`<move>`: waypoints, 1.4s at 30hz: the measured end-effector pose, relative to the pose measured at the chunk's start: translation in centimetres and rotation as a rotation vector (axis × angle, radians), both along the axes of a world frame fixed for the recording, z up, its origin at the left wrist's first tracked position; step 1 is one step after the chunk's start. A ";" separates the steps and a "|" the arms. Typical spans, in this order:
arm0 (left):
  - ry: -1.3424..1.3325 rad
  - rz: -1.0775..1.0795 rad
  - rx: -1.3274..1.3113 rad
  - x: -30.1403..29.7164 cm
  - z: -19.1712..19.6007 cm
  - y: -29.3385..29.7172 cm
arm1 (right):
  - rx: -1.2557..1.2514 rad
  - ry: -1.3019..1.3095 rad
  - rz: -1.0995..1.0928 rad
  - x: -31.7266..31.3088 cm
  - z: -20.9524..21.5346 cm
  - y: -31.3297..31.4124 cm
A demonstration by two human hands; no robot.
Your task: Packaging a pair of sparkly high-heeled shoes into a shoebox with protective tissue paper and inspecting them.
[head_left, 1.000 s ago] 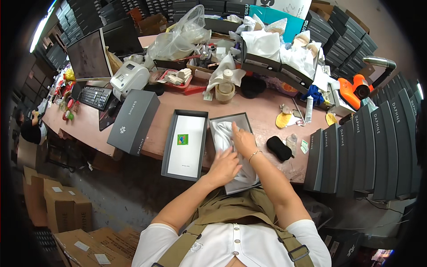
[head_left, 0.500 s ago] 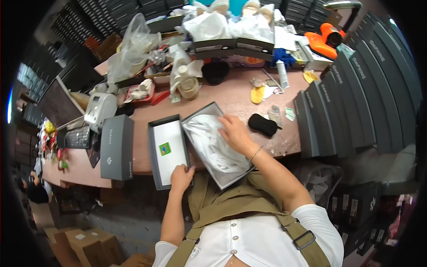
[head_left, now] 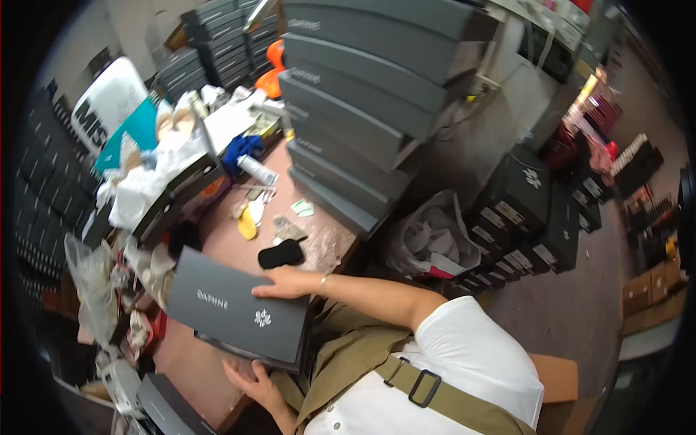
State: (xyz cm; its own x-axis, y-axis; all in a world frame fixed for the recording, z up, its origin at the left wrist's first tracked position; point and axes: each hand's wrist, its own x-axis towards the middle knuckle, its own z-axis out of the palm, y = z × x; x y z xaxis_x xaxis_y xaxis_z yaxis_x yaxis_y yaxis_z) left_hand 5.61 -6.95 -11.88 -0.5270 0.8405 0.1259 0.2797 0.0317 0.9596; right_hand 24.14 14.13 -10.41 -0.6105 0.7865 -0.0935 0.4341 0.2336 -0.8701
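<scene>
A dark grey shoebox (head_left: 239,312) with a pale flower mark on its lid lies tilted at the table's front edge, close to my body. Its lid covers the top, so the white paper inside is hidden. My right hand (head_left: 286,283) grips the box's far right edge, thumb on the lid. Below the near edge, my left hand (head_left: 254,384) is apart from the box, fingers spread and holding nothing. Just beyond my right hand sits a black padded pouch-like item (head_left: 281,254).
Tall stacked grey shoeboxes (head_left: 348,138) stand at the table's right. A lined bin (head_left: 435,232) and more dark boxes (head_left: 518,188) are on the floor beyond. Farther back are an open box of shoes and white paper (head_left: 174,188), a white tube (head_left: 257,170) and a yellow pad (head_left: 248,225).
The view has swung to the right. The lid, earlier beside the open box under my left hand, now covers it. My left hand has let go; my right has moved from the paper to the box edge.
</scene>
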 end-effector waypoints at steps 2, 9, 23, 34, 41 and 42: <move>-0.278 0.120 -0.101 -1.8 -2.8 0.6 | 0.026 -0.186 -0.008 -2.1 -3.0 0.3; -0.601 0.058 -0.144 -3.3 -1.9 0.9 | 0.106 -0.169 0.022 -5.8 -0.7 -1.8; -0.953 0.045 -0.121 3.2 -2.2 -1.5 | -0.062 -0.100 0.054 -2.9 -1.1 -3.3; -0.787 -0.021 -0.101 2.5 -6.4 -2.6 | -0.003 -0.104 -0.022 -2.5 -4.6 -5.0; -1.076 0.020 -0.293 4.5 -2.3 -2.4 | -0.175 -0.007 -0.020 -2.2 -5.1 -4.1; -1.101 -0.070 -0.215 3.6 -3.4 -2.7 | -0.143 -0.006 -0.027 -2.2 -5.6 -4.4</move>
